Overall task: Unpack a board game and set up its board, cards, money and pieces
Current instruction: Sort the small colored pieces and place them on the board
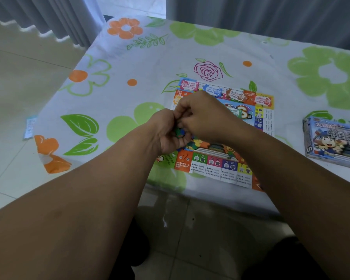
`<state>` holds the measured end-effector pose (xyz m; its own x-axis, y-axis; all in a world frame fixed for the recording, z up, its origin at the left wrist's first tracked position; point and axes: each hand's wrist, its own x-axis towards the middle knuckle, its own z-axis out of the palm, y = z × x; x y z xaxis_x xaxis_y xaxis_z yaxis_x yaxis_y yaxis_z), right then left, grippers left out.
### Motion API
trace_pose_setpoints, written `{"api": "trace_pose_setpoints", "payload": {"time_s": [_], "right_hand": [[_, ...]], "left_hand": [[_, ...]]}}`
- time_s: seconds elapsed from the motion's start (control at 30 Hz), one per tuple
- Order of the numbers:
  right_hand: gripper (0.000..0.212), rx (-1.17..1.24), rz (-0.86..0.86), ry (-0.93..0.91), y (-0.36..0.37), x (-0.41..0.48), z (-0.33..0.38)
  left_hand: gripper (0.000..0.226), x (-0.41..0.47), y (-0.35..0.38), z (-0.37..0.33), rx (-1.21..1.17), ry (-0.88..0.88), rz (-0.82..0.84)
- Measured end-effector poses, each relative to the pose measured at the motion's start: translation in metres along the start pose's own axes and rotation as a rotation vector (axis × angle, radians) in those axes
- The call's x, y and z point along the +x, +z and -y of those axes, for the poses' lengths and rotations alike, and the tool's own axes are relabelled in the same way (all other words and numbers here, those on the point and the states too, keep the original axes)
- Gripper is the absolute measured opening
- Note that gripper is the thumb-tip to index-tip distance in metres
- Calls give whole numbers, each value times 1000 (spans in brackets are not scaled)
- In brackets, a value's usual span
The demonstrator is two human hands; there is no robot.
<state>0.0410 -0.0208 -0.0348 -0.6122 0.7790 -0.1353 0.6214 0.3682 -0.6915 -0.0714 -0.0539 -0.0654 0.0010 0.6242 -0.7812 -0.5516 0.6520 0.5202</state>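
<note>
Left hand cups small coloured pieces in curled fingers above the board, probably as a holder, while the right hand pinches at them to draw one out. Money stacks line the board's far edge, and the box lies to the right on the bench

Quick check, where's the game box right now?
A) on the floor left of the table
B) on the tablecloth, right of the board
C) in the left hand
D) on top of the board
B: the game box lies flat on the tablecloth to the right of the board, apart from it.
</note>
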Motion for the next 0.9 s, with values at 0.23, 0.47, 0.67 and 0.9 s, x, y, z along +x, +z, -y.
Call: {"api": "trace_pose_setpoints", "payload": {"time_s": [0.23,0.47,0.67,0.9], "right_hand": [[15,87,-235,4,-5,-1,-9],[30,-223,83,235,8,-11,-34],[65,-351,82,282,34,-18,-31],[53,-410,-38,193,55,-19,-31]], "left_hand": [[38,-5,0,-3,-15,3,-66],[44,-5,-11,-8,61,13,-168],[43,-2,-13,-2,167,11,-185],[42,-4,-13,-3,185,24,-193]]}}
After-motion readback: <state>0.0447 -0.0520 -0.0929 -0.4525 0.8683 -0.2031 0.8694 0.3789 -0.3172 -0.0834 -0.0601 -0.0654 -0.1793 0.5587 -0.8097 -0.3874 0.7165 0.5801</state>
